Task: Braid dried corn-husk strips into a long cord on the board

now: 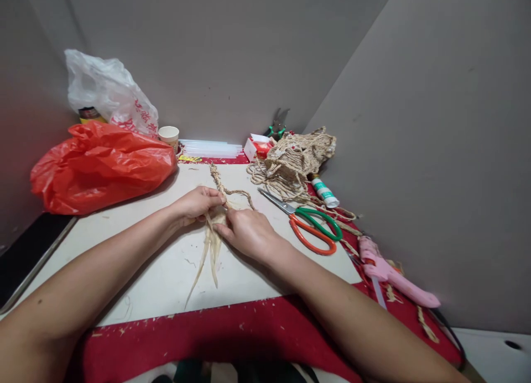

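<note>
Over the white board, pale dried husk strips hang from between my hands, their thin ends trailing toward me. My left hand pinches them at the top, thumb and fingertips together. Closed on the same strips from the other side is my right hand, its fingers curled and partly hidden. A knobbly braided cord runs away from my fingertips, and a thinner twisted cord curves off to the right. Whether the cords join the strips is hidden by my fingers.
Scissors lie half open right of my hands. Behind them sits a heap of braided rope. A pink glue gun rests at the right edge. A red plastic bag, paper cup and glue sticks stand toward the back.
</note>
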Motion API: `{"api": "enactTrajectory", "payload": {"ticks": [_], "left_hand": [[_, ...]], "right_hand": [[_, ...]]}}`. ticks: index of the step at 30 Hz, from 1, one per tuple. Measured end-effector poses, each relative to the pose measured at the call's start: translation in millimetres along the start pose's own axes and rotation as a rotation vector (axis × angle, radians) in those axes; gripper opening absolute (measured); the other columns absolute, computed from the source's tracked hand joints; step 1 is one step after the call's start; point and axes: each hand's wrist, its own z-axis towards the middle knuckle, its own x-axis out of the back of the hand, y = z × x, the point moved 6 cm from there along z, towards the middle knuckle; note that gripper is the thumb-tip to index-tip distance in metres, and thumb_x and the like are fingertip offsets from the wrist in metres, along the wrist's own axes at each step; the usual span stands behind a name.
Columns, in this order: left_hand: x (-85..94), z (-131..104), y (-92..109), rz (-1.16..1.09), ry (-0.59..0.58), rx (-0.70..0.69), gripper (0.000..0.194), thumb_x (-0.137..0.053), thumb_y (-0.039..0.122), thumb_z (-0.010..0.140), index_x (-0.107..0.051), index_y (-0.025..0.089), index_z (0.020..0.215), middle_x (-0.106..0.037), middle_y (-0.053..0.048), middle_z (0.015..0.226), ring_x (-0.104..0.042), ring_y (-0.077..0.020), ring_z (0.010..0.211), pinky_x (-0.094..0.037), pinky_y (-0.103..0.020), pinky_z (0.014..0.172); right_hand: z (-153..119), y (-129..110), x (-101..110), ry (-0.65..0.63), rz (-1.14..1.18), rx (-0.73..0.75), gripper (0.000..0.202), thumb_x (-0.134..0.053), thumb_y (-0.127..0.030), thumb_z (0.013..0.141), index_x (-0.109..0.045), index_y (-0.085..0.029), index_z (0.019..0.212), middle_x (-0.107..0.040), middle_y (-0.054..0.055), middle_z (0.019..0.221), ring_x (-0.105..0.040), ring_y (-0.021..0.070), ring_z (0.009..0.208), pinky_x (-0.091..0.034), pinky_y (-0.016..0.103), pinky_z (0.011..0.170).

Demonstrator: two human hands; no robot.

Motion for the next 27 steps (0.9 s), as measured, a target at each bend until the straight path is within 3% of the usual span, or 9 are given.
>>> {"api": "enactTrajectory", "payload": {"ticks": [4,10,12,14,16,18,22,26,27], "left_hand": [[1.2,-2,3,0.018,0.039,-0.004,0.015,-0.058,0.024,0.075,-0.055,0.015,0.064,-0.035,0.007,0.042,-0.023,-0.0041,0.034,-0.013,-0.020,0.036],[-1.4,-1,1,-0.021,0.019,-0.021,0.015,-0.060,0.026,0.074,-0.057,0.014,0.065,-0.030,0.008,0.040,-0.021,-0.0036,0.034,-0.011,-0.020,0.036],[-2.0,0,0,-0.036,0.003,-0.022,0.016,-0.061,0.026,0.073,-0.056,0.014,0.063,-0.031,0.008,0.040,-0.021,-0.0034,0.034,-0.011,-0.020,0.036],[-1.9,1,-2,-0.058,-0.003,-0.024,0.016,-0.061,0.026,0.073,-0.056,0.014,0.064,-0.034,0.007,0.041,-0.023,-0.0035,0.034,-0.012,-0.020,0.036],[-1.0,2,-3,-0.091,0.007,-0.041,0.014,-0.061,0.025,0.072,-0.056,0.014,0.065,-0.039,0.006,0.044,-0.028,-0.0037,0.035,-0.015,-0.019,0.037],[-0.1,2,-2,-0.117,0.020,-0.058,0.013,-0.061,0.023,0.072,-0.056,0.013,0.065,-0.042,0.005,0.045,-0.030,-0.0036,0.036,-0.017,-0.019,0.037],[0.6,1,-2,-0.101,0.038,-0.032,0.013,-0.060,0.024,0.073,-0.057,0.014,0.066,-0.037,0.007,0.040,-0.026,-0.0040,0.034,-0.015,-0.020,0.036],[1.5,1,-1,-0.108,0.039,-0.052,0.011,-0.060,0.023,0.073,-0.058,0.014,0.067,-0.036,0.007,0.041,-0.025,-0.0042,0.035,-0.013,-0.021,0.037],[1.4,1,-1,-0.108,0.033,-0.058,0.012,-0.060,0.024,0.073,-0.057,0.014,0.067,-0.035,0.007,0.041,-0.024,-0.0042,0.035,-0.013,-0.021,0.037]], "right_hand": [[9,3,-11,-0.018,0.085,0.030,0.020,-0.045,-0.026,0.082,-0.063,-0.016,0.082,-0.066,0.009,0.078,-0.058,0.0189,0.068,-0.033,0.027,0.058],[-3,11,7,-0.333,0.249,0.241,0.011,-0.051,-0.017,0.073,-0.060,-0.016,0.067,-0.057,0.000,0.059,-0.045,0.0094,0.053,-0.030,0.022,0.052],[-5,10,11,-0.300,0.245,0.225,0.014,-0.051,-0.020,0.075,-0.061,-0.016,0.065,-0.057,0.000,0.059,-0.045,0.0096,0.053,-0.030,0.022,0.052],[-4,3,9,-0.151,0.212,0.162,0.023,-0.049,-0.030,0.080,-0.062,-0.016,0.067,-0.060,0.003,0.063,-0.048,0.0116,0.056,-0.031,0.024,0.054],[-3,-9,0,-0.035,0.148,0.103,0.034,-0.048,-0.045,0.082,-0.063,-0.016,0.074,-0.063,0.007,0.068,-0.053,0.0157,0.061,-0.033,0.026,0.057],[-2,-24,-13,0.004,0.097,0.101,0.038,-0.048,-0.049,0.081,-0.064,-0.015,0.085,-0.065,0.009,0.073,-0.057,0.0197,0.066,-0.034,0.028,0.059],[-2,-32,-22,-0.041,0.182,0.135,0.020,-0.044,-0.024,0.080,-0.061,-0.015,0.080,-0.065,0.009,0.073,-0.055,0.0180,0.063,-0.033,0.028,0.058],[-5,-9,5,-0.129,0.305,0.219,0.012,-0.047,-0.019,0.075,-0.055,-0.016,0.068,-0.059,0.002,0.066,-0.048,0.0116,0.059,-0.033,0.023,0.055],[-7,-4,14,-0.201,0.439,0.280,0.009,-0.047,-0.017,0.075,-0.055,-0.015,0.069,-0.058,0.001,0.066,-0.047,0.0102,0.059,-0.035,0.021,0.055]]}}
